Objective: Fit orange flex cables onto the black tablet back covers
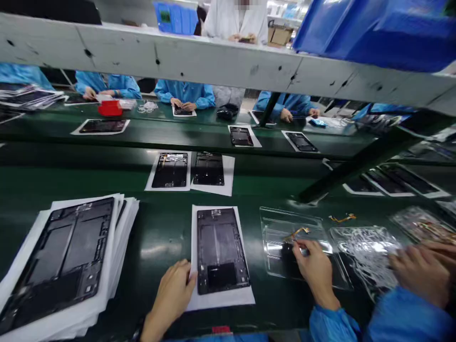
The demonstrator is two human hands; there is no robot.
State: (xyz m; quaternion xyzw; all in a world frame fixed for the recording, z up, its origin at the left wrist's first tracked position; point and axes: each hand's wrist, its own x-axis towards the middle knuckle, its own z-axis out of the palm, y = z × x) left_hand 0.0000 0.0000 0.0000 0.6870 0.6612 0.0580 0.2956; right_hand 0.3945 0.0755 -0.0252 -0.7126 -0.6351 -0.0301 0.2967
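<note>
Orange flex cable (295, 233) is just above clear tray (278, 218), pinched by right hand (315, 268). Black housing (221, 244) lies on white sheet (228, 300), left of tray. Left hand (174, 292) touches sheet's left edge; cannot tell if it grips. Farther out: stacked housings (67, 247) left on table (160, 223), co-worker's hands (420, 275) at right.

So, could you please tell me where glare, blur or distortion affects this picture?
In the head view, pale glare marks the green bench, and bright reflections break up the clear tray below the right hand; in the head view, the neighbour's hand is smeared, the left hand clearer; in the head view, the big blue bin looks soft, seemingly stretched towards the corner.
</note>
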